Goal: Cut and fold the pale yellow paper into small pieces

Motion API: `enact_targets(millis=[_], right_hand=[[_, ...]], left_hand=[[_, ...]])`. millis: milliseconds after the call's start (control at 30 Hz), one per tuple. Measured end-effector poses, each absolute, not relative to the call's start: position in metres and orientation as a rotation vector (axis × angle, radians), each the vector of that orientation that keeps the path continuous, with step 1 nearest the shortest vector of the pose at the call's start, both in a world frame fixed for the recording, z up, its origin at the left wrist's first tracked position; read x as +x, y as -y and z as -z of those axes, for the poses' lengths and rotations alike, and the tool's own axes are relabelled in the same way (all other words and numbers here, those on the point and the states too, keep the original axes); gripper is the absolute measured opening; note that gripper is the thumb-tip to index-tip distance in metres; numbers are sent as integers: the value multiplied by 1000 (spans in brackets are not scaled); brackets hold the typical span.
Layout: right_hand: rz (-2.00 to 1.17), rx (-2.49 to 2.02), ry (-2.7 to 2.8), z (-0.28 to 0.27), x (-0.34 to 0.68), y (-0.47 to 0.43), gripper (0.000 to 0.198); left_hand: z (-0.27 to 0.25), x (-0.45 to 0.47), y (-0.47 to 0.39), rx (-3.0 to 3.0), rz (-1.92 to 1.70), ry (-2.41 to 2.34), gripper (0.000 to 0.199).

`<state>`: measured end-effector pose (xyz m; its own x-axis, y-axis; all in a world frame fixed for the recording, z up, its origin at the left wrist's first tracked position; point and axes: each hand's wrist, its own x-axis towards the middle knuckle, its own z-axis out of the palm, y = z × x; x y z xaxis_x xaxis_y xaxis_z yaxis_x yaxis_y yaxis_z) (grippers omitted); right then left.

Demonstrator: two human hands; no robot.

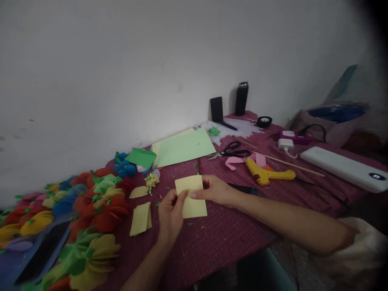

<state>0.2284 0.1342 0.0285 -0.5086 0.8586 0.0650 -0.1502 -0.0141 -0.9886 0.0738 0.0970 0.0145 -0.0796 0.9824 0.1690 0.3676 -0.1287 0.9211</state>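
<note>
Between my two hands is a pale yellow paper rectangle (194, 208), held just over the table's near middle. My left hand (170, 212) pinches its left edge, thumb on top. On the right edge my right hand (216, 190) grips it the same way, thumb laid across the face. Whether it is one sheet or several stacked, I cannot tell. Left of my left hand lies a small stack of yellow paper pieces (140, 219). Above that stack are a yellow petal-shaped piece (138, 192) and a fringed yellow paper tuft (152, 182).
Colourful paper flowers (112, 210) crowd the left side. Behind my hands lie light green sheets (184, 147) and black-handled scissors (232, 150). To the right are a yellow glue gun (266, 174), a wooden stick (291, 163) and a white power bank (342, 167). A black bottle (241, 99) stands by the wall.
</note>
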Motion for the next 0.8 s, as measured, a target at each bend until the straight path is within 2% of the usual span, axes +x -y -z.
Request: enact_targets(millis=[100,367,633,800], right_hand=[[-1701,-717,1399,-20,222,-131,31],[-1552,-781,1374,-31,229,-130,26],[-1375,-844,1315,-41,243,-142,26],[-1419,-893,1186,-45,249,-150,29]], left_hand=[[-16,74,-95,1696,-1258,-1625,19],[-19,73,-90,1971,-1310,-1734,20],[-24,73,-88,2082,-1313,-1780,22],[-21,68,-91,2010,-1333,-1771,24]])
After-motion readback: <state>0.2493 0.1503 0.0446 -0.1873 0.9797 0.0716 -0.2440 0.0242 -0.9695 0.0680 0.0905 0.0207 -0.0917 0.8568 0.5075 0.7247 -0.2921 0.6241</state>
